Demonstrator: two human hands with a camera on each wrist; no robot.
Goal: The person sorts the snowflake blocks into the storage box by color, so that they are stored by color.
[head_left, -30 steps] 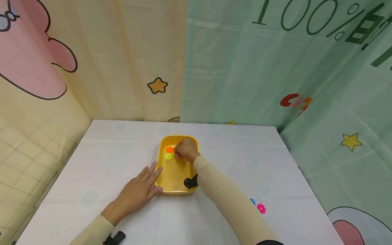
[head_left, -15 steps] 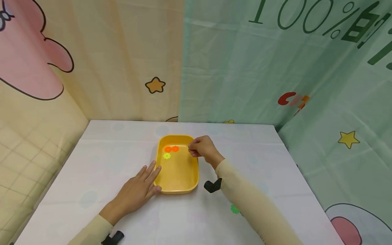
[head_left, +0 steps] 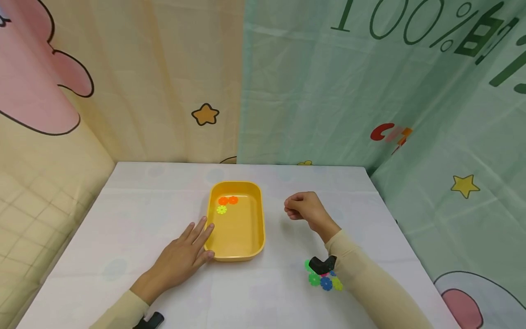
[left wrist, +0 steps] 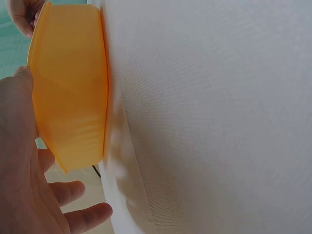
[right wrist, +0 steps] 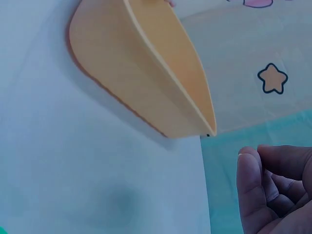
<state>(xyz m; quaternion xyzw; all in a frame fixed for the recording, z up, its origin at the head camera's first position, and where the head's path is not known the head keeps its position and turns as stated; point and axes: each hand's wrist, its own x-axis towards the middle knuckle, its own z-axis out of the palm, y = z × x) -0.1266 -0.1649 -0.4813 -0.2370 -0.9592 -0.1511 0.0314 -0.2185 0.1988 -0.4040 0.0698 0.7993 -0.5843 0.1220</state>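
A yellow tray (head_left: 239, 235) holds two orange flower-shaped discs (head_left: 233, 200) and one yellow-green flower-shaped disc (head_left: 222, 209) near its far left corner. My left hand (head_left: 178, 258) has its fingers spread against the tray's left rim; in the left wrist view its fingertips touch the tray wall (left wrist: 70, 87). Right of the tray, above the table, is my right hand (head_left: 309, 210). Its fingers are curled with thumb and index tips together, and the right wrist view shows nothing between those fingertips (right wrist: 249, 168).
A small pile of flower-shaped discs in green (head_left: 314, 279), blue (head_left: 326, 283), yellow and pink lies at the right front, partly behind the black wrist camera mount (head_left: 322, 265). Printed curtains (head_left: 308, 91) rise behind the white table (head_left: 135, 196).
My right hand let go of the second orange disc in the tray, then drew back to the right over the rim. The disc pile came into sight. My left hand stayed at the tray.
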